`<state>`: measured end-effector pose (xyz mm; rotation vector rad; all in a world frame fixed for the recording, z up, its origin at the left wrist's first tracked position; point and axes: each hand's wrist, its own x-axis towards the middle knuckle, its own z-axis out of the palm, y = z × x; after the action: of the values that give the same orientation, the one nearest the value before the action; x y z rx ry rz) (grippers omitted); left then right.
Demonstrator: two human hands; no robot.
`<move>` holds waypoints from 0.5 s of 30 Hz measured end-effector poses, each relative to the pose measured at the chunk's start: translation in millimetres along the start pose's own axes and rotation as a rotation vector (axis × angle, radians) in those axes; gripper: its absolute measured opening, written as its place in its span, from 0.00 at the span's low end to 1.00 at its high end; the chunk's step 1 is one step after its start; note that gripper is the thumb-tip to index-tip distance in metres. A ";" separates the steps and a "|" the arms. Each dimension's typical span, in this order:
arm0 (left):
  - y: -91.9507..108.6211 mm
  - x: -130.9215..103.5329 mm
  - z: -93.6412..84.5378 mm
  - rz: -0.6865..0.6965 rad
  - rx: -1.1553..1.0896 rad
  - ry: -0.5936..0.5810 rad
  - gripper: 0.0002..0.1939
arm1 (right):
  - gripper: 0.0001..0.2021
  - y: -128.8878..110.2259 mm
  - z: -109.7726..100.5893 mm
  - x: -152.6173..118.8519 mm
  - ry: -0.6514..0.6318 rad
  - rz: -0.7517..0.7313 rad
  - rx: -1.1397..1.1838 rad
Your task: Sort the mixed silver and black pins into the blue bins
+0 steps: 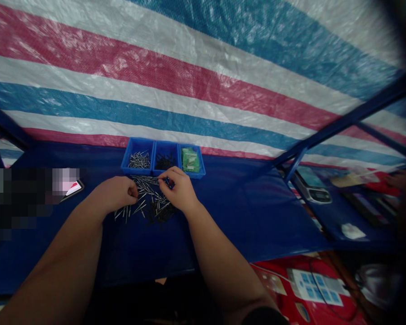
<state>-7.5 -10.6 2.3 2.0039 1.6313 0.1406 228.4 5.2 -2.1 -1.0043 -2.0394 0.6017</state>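
Observation:
A loose pile of thin silver metal pieces [152, 189], like long screws or pins, lies on the blue table surface. Darker pieces [160, 212] of similar shape are mixed in at its near right side. My left hand [120, 192] is at the pile's left edge with its fingers curled together; what they hold, if anything, is hidden. Over the right part of the pile, my right hand [179, 187] has thumb and fingertips pinched together, and anything between them is too small to make out. Just behind stands a blue bin [124, 162] of silver pieces.
Beside that bin are a middle blue bin [154, 155] with dark pieces and a right blue bin [202, 166] with green packets. A striped sheet [203, 85] hangs behind. A phone-like device [74, 188] lies left. A scale [318, 195] stands right, beyond a blue frame bar [345, 115].

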 end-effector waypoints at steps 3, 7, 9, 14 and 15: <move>4.1 -1.0 1.0 0.002 0.039 0.015 0.05 | 0.05 0.6 0.9 0.0 -0.030 -0.008 0.011; 11.0 -2.5 -2.0 -0.023 0.100 0.092 0.05 | 0.05 1.1 1.2 0.0 -0.050 -0.009 0.016; 13.7 -2.9 -6.9 -0.032 0.078 0.150 0.06 | 0.05 0.6 0.9 -0.3 -0.050 -0.009 0.024; 20.6 -1.9 -15.4 0.208 -0.113 0.340 0.07 | 0.13 -1.6 3.6 -0.7 -0.077 -0.058 0.150; 22.7 -1.3 -14.7 0.270 -0.144 0.346 0.07 | 0.13 -1.7 4.9 -0.7 -0.086 -0.064 0.186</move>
<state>6.0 -9.4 25.8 2.1647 1.4855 0.7195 223.9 3.3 -4.2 -0.8140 -2.0384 0.7968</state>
